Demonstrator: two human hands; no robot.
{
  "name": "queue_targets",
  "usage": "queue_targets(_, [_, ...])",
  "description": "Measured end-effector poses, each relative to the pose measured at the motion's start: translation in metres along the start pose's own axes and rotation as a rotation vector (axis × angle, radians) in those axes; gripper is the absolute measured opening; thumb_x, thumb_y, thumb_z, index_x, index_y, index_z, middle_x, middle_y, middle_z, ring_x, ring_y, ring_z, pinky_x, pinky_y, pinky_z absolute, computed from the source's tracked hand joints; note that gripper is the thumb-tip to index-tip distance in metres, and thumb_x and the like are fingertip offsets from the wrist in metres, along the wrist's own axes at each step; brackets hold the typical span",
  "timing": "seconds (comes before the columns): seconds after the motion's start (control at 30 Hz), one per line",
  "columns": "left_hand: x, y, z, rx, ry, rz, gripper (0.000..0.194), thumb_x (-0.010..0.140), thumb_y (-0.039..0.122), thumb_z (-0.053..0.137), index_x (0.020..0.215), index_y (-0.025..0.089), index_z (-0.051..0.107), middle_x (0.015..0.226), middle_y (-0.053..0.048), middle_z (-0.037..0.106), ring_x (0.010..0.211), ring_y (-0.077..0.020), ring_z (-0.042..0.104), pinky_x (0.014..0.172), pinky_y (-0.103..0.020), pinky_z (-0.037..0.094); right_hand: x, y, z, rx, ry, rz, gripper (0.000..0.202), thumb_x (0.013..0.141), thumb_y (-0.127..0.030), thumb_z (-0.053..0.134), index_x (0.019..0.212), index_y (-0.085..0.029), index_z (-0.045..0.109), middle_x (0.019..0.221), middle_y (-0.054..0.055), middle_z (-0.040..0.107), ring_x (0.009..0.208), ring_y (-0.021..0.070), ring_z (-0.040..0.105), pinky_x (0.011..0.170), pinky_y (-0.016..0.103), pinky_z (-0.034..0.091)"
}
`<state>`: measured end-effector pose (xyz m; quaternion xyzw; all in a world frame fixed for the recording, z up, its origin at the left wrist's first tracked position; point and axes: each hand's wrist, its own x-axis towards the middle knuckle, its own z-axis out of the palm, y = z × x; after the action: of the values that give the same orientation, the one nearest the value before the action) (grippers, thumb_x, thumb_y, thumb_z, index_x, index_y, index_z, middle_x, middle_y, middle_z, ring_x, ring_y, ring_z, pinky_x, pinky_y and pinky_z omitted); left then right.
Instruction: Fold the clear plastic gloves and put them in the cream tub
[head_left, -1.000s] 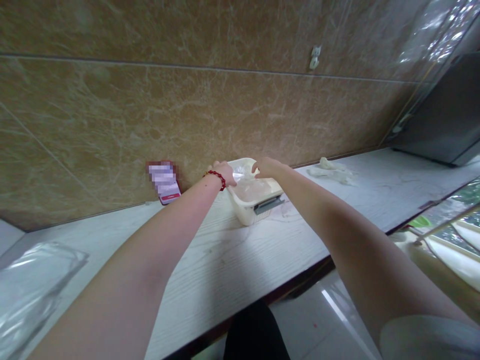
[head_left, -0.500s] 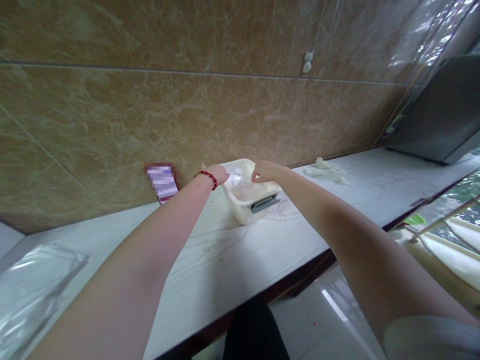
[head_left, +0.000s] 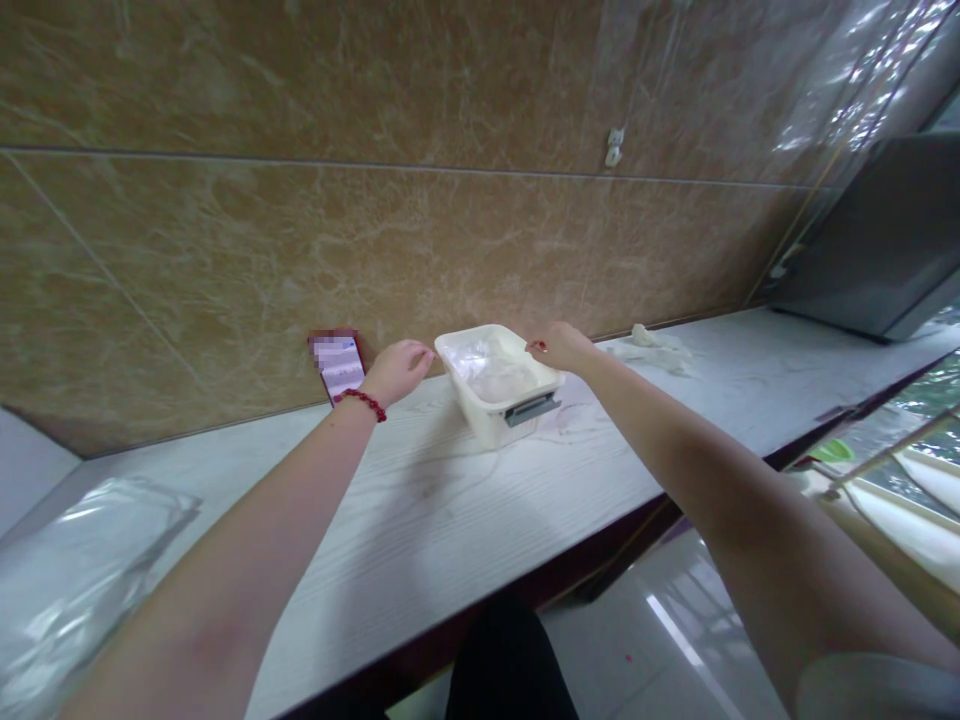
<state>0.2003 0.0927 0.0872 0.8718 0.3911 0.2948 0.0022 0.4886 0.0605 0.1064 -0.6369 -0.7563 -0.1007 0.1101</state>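
Note:
A cream plastic box [head_left: 491,428] with a grey side latch stands on the white counter, and clear plastic [head_left: 487,372] lies inside it. Just left of its rim is my left hand [head_left: 401,370], a red bead bracelet on the wrist, fingers curled with the tips near each other; whether anything is between them is too small to tell. My right hand [head_left: 559,347] is at the box's right rim, its fingers curled round a small red thing that I cannot make out.
A phone [head_left: 341,365] leans on the tiled wall behind my left wrist. Clear plastic bags [head_left: 97,560] lie at the left. Crumpled pale gloves or film [head_left: 652,348] and a large grey case [head_left: 877,235] are on the right.
My left hand has moved left, off the box's rim. My right hand has drawn back from inside the box to its right edge, and the red thing now shows there.

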Motion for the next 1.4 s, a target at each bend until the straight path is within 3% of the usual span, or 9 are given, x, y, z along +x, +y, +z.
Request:
queue_targets(0.13, [-0.052,-0.012,-0.021,-0.014,0.047,-0.054,0.032,0.079,0.034,0.036,0.083,0.015,0.061,0.09,-0.007,0.062,0.088,-0.0177,0.054,0.082,-0.03,0.042,-0.016,-0.02,-0.008,0.136,0.217,0.032,0.025,0.072,-0.019,0.045,0.084,-0.017,0.066,0.075,0.004,0.063,0.073,0.0147,0.055,0.066,0.022,0.037])
queue_targets(0.27, [-0.116,-0.025,-0.038,-0.027,0.09,-0.135,0.029,0.079,0.035,0.038,0.087,0.018,0.06,0.094,-0.006,0.061,0.091,-0.0184,0.054,0.085,-0.033,0.041,-0.033,-0.079,-0.011,0.334,0.42,-0.1,0.021,0.073,-0.019,0.046,0.084,-0.016,0.063,0.071,0.003,0.06,0.07,0.0135,0.053,0.07,0.024,0.038])
queue_targets(0.47, [-0.222,-0.038,-0.067,0.038,0.142,-0.288,0.028,0.08,0.036,0.038,0.088,0.018,0.058,0.092,-0.005,0.061,0.09,-0.0174,0.055,0.083,-0.03,0.043,-0.051,-0.202,0.017,0.616,0.342,-0.347,0.018,0.076,-0.019,0.045,0.082,-0.017,0.062,0.073,0.002,0.06,0.07,0.011,0.052,0.07,0.022,0.038])
queue_targets(0.6, [-0.289,-0.057,-0.094,0.137,0.125,-0.379,0.028,0.077,0.04,0.042,0.086,0.019,0.059,0.089,-0.005,0.062,0.088,-0.0185,0.056,0.081,-0.031,0.044,-0.058,-0.273,0.051,0.694,0.206,-0.341,0.016,0.073,-0.018,0.048,0.079,-0.018,0.062,0.069,0.001,0.059,0.068,0.0114,0.052,0.068,0.023,0.038])
queue_targets(0.7, [-0.335,-0.076,-0.113,0.189,0.098,-0.462,0.031,0.076,0.042,0.042,0.087,0.019,0.059,0.092,-0.005,0.061,0.088,-0.0192,0.056,0.078,-0.03,0.045,-0.062,-0.306,0.078,0.725,0.121,-0.299,0.014,0.071,-0.018,0.049,0.077,-0.018,0.063,0.069,0.002,0.059,0.068,0.012,0.052,0.068,0.023,0.038])
queue_targets(0.87, [-0.398,-0.105,-0.135,0.343,0.048,-0.53,0.037,0.071,0.044,0.047,0.095,0.016,0.057,0.095,-0.008,0.06,0.092,-0.0221,0.055,0.085,-0.034,0.042,-0.065,-0.319,0.115,0.734,0.189,-0.181,0.016,0.073,-0.017,0.047,0.079,-0.018,0.062,0.07,0.002,0.059,0.069,0.0125,0.051,0.069,0.024,0.038])
queue_targets(1.0, [-0.426,-0.117,-0.139,0.444,0.042,-0.529,0.048,0.066,0.044,0.053,0.103,0.015,0.054,0.105,-0.011,0.055,0.098,-0.0238,0.051,0.088,-0.036,0.039,-0.06,-0.313,0.132,0.73,0.213,-0.169,0.016,0.07,-0.015,0.047,0.078,-0.018,0.061,0.071,0.002,0.059,0.07,0.0127,0.052,0.071,0.024,0.038])
queue_targets(1.23, [-0.425,-0.112,-0.138,0.365,0.18,-0.543,0.027,0.074,0.037,0.044,0.081,0.017,0.061,0.092,-0.009,0.06,0.089,-0.0191,0.055,0.086,-0.033,0.042,-0.056,-0.308,0.137,0.719,0.23,-0.122,0.017,0.071,-0.018,0.044,0.077,-0.019,0.059,0.072,0.002,0.06,0.072,0.0142,0.052,0.072,0.026,0.039])
queue_targets(1.4, [-0.417,-0.1,-0.143,0.354,0.236,-0.62,0.027,0.076,0.038,0.042,0.078,0.018,0.061,0.087,-0.008,0.062,0.086,-0.0183,0.056,0.083,-0.032,0.043,-0.057,-0.305,0.138,0.766,0.245,-0.075,0.018,0.071,-0.02,0.042,0.076,-0.018,0.059,0.073,0.002,0.06,0.072,0.0144,0.053,0.072,0.026,0.04])
